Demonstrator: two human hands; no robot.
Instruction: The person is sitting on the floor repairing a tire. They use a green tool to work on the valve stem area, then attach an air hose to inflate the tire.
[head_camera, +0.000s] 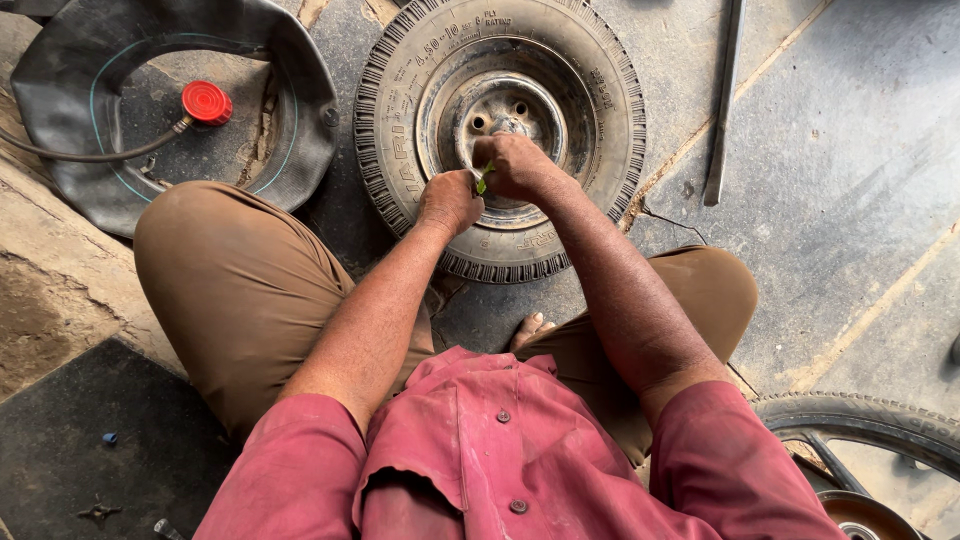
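A small black tyre (600, 110) on a worn metal rim (505, 105) lies flat on the concrete floor in front of my knees. Both my hands meet over the near side of the rim. My left hand (448, 200) is closed, with its knuckles against the tyre's inner edge. My right hand (515, 165) is closed beside it. A small green piece (484, 180) shows between the two hands; which hand holds it I cannot tell.
A black inner tube (60, 90) lies at the upper left, with a red round cap (207, 103) on a hose inside it. A long metal bar (725, 100) lies to the right. Part of a spoked wheel (860, 425) sits at the lower right.
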